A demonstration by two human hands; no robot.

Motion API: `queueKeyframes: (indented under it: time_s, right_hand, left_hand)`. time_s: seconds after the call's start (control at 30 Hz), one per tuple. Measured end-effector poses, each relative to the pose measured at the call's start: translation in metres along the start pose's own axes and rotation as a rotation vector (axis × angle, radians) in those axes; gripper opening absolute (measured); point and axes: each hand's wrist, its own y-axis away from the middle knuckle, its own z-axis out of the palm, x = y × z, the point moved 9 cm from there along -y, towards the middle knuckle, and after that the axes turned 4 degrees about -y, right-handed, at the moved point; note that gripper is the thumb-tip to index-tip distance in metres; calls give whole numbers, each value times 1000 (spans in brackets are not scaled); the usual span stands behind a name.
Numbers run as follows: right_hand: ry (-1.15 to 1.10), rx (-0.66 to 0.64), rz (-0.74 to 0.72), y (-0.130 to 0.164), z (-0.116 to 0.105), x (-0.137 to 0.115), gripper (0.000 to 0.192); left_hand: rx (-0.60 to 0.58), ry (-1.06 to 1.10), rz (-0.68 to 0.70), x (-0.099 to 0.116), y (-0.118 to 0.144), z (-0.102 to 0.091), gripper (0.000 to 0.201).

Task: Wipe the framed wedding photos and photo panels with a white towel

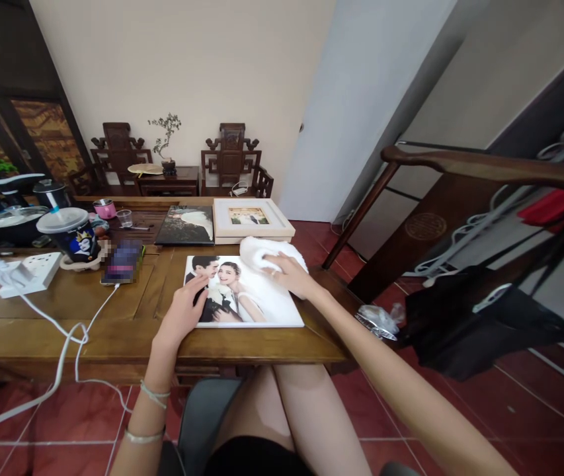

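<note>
Fingers of the left hand (182, 311) lie flat on the photo album (244, 291); the right hand (289, 272) grips a white cloth (262, 251).

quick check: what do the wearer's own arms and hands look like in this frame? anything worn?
Two bare arms, no sleeves and no gloves. The left hand has two thin light bracelets on that arm: one at the wrist, another a little farther up the forearm. The right hand and its forearm carry no band or watch that shows. Whether any rings are worn is too small to tell. No markings visible.
</note>
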Motion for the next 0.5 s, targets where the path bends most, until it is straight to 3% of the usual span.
queueKeyframes:
  time_s: [0.17, 0.3, 0.4, 0.5]
  right_hand:
    - [42, -90, -195, 70, 0, -45, 22]
    - [-24, -265, -262, 124, 4, -94, 28]
    - [-31, -320, -283, 138, 3, -112, 36]
    - [-15, -331, -277, 123, 5, -99, 29]
  left_hand:
    - [0, -7, -3, -1, -1, 1, 35]
    - [-5, -19, 4, 0, -2, 2, 36]
    - [-9, -21, 9, 2, -3, 1, 37]
    - [-24, -30, 10, 2, -3, 2, 37]
